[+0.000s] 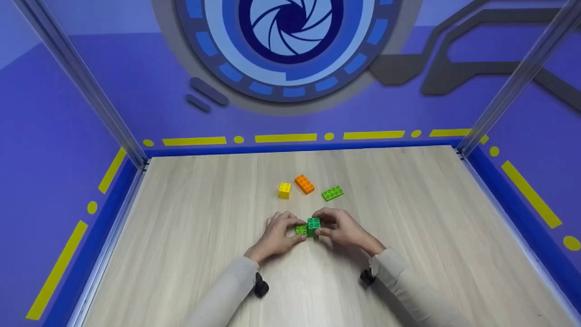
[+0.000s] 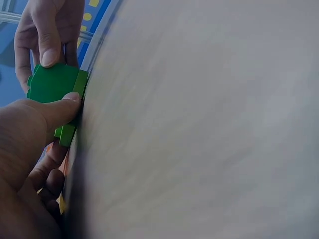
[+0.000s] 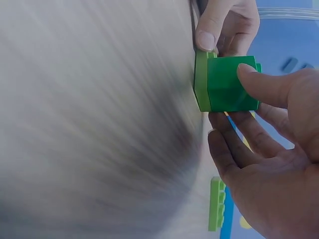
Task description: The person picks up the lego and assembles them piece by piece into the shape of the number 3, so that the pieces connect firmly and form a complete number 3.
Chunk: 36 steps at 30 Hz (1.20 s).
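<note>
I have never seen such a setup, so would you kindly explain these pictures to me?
There is no machine, only a person's bare left hand and right hand. The wide picture comes from a head-worn camera; the other two from a camera on each wrist. Beyond the hands, on the wood-grain table, lie a yellow toy brick, an orange toy brick and a loose light-green toy brick. The left hand pinches a flat light-green toy brick; the right holds a dark-green toy brick atop its right end.

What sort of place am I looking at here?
Probably a purpose-built work booth or demo stand: a wood-look tabletop enclosed by blue walls with printed machine-like graphics, and metal posts at its far corners.
</note>
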{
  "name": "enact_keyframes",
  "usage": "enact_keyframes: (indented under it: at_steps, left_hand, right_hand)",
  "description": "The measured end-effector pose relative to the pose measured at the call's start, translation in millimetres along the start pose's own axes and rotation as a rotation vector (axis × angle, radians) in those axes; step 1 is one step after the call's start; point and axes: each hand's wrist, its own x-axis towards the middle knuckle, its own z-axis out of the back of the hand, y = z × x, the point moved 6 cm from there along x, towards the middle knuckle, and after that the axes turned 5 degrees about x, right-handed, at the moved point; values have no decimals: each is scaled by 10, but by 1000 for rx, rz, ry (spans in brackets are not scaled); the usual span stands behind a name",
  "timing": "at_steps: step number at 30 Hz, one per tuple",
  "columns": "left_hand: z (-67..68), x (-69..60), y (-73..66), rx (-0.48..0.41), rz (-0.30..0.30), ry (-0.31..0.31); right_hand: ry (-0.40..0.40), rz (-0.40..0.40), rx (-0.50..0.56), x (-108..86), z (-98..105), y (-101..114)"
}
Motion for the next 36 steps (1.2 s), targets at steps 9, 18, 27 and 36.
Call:
enact_keyframes:
  at_steps: [9,18,27,36]
  left_hand:
    - [-53,7,-64,-9,-17,6]
    - [-74,20,-59,-9,-13,18]
    - [-67,13,-48,-22,-29,5]
    - [-75,17,-45,-19,-13,0]
  right_hand:
    - [-55,14,36,130,190,45]
    - [-186,6,4,387,337,90]
    - [-272,-49,-30,629,377,8]
    - [-340,-66,-103,826,362,-33]
